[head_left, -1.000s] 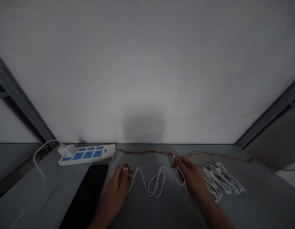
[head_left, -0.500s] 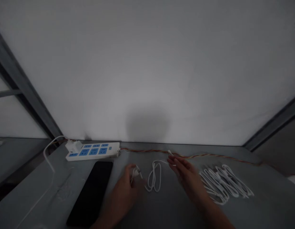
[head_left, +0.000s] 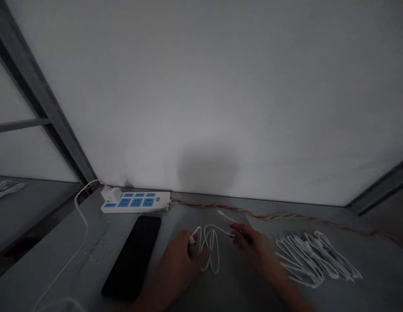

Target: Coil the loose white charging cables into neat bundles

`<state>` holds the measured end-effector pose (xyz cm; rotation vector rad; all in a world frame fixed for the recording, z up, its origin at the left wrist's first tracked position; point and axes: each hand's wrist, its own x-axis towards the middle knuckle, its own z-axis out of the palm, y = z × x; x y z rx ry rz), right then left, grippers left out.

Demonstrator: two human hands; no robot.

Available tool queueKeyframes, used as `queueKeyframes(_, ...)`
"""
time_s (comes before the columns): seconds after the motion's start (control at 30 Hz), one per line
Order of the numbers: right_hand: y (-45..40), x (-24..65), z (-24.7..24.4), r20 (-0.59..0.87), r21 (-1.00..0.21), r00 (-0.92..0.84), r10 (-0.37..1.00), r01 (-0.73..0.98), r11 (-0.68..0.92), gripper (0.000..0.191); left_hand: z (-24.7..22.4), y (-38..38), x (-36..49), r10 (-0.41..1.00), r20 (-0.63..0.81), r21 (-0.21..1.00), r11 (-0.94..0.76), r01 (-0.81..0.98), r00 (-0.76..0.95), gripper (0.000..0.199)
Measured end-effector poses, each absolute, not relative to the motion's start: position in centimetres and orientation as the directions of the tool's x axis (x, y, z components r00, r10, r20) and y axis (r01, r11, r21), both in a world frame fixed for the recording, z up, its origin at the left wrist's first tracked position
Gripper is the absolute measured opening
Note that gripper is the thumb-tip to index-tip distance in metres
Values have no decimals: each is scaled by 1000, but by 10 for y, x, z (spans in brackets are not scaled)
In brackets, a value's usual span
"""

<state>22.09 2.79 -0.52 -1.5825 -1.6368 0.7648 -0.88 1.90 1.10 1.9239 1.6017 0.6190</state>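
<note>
Cable (head_left: 215, 255) lies between both hands, seemingly pinched by the right hand (head_left: 250, 242).

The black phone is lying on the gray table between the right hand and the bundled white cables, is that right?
No, the head view shows the black phone lying on the gray table beside the left hand, below the power strip.

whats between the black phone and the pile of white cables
The left hand, a looped white cable and the right hand, in that order from the phone to the pile, in the head view.
</note>
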Motion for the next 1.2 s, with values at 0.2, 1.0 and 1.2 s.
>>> queueKeyframes(0.2,24,207,-9,62,-920,79,995,391,26,48,10,13,-5,938,-62,646,-222,731,340,13)
queueKeyframes(1.0,2,173,5,111,-819,-387,916,487,305,35,4,19,-3,973,-190,922,132,365,129,23)
queueKeyframes(1.2,5,179,4,-4,-913,-266,964,395,105,29,-4,23,-6,965,-229,965,207,163,125,27)
